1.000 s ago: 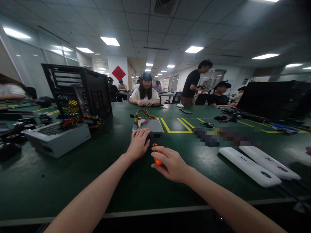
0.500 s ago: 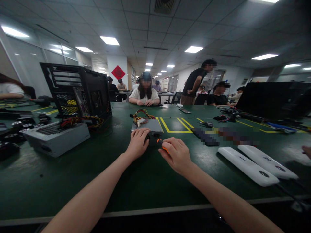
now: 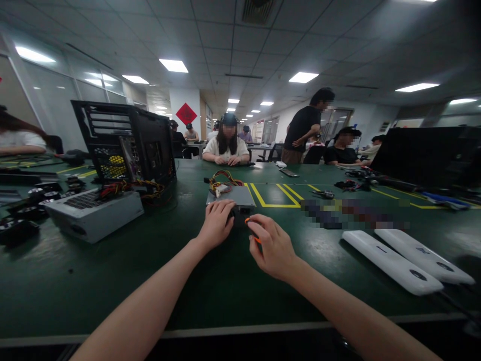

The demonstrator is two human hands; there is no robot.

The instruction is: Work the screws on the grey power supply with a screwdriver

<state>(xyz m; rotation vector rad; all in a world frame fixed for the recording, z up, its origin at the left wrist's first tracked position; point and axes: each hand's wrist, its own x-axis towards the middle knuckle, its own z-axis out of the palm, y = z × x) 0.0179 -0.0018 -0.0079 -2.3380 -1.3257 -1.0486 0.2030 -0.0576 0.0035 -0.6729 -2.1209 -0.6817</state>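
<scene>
Evidently underway: a grey power supply point(image 3: 243, 194) braced by one hand, an orange-handled tool point(image 3: 247, 220) in the other

The power supply sits flat on the green desk point(image 3: 210, 291), straight ahead of the person, its bundle of coloured cables point(image 3: 225, 175) heaped on and behind its top. The left hand point(image 3: 217, 220) lies over the near left edge, fingers half curled across the top and the thumb down by the front face; whether they grip firmly or merely rest, I cannot tell. The right hand point(image 3: 272, 248) has its fingers curled, thumb opposite, around the orange-handled tool just in front of the box, near the power socket point(image 3: 245, 211). The tip is too hidden to say whether it touches the casing.

As for progress, the casing looks closed, with cables attached, so the work on this box seems to be at an early stage. Whether any fastener is out or loosened cannot be made out. A second power supply point(image 3: 98, 215) lies to the left, in front of a black computer case point(image 3: 150, 145) whose slotted frame faces the person. Neither hand is on those.
</scene>
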